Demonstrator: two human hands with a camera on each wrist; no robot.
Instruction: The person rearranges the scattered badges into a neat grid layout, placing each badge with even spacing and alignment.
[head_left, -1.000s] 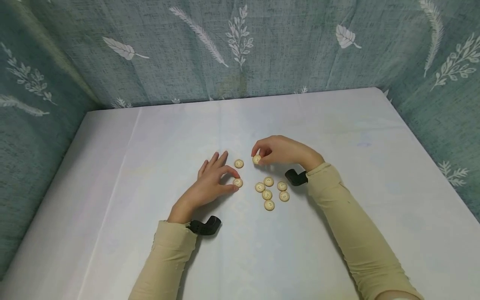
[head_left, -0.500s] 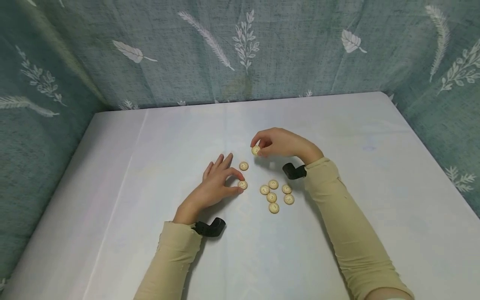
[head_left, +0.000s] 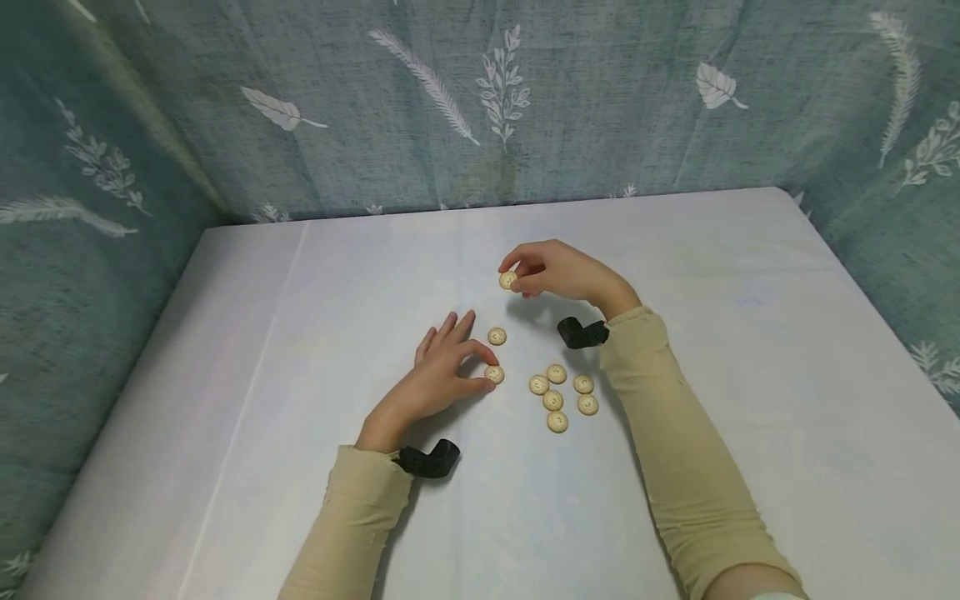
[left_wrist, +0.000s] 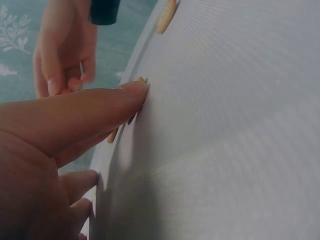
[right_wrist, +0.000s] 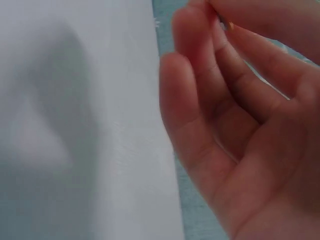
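Note:
Low at the table, my left hand (head_left: 435,377) pinches a round cream button (head_left: 494,375) between thumb and forefinger, its other fingers spread on the cloth. Farther back, my right hand (head_left: 566,271) holds a second button (head_left: 508,280) by thumb and fingertips, above the table with a shadow beneath. Between the hands a single button (head_left: 497,336) lies flat, just beyond the left forefinger. In the left wrist view the thumb (left_wrist: 100,110) covers most of the pinched button. From the right wrist only a sliver of the held button (right_wrist: 228,25) shows among the fingers.
Several more buttons (head_left: 552,400) lie in a loose cluster right of the left hand. A white cloth (head_left: 247,500) covers the table, and a green leaf-patterned curtain (head_left: 352,125) stands along its back and sides. Black wrist cameras (head_left: 429,460) jut out from both sleeves.
My right hand has lifted its button and moved back, away from the lone button. The left hand keeps its pinch; the whole head view has shifted slightly.

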